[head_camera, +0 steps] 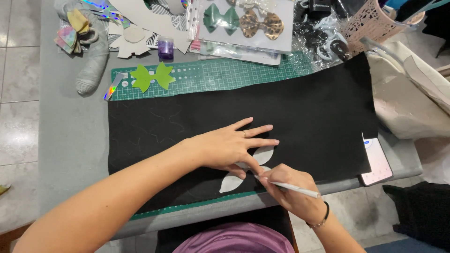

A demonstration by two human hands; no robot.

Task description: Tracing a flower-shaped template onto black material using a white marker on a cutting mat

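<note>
A matt black sheet of felt-like cloth (290, 107) covers most of the grey, smooth surface (70, 140). On it lies a pale, matt bow-shaped template (265, 153), seemingly card or paper. The pen (293, 188) looks like smooth white plastic. At 12 o'clock from the cloth, the green cutting mat (225, 75) appears rubbery and matt. At 4 o'clock, a phone (377, 164) shows glossy glass.

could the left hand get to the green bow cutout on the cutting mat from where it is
Probably yes: the left hand lies flat on the black fabric, and only bare fabric and mat lie between it and the green bow cutout.
</note>
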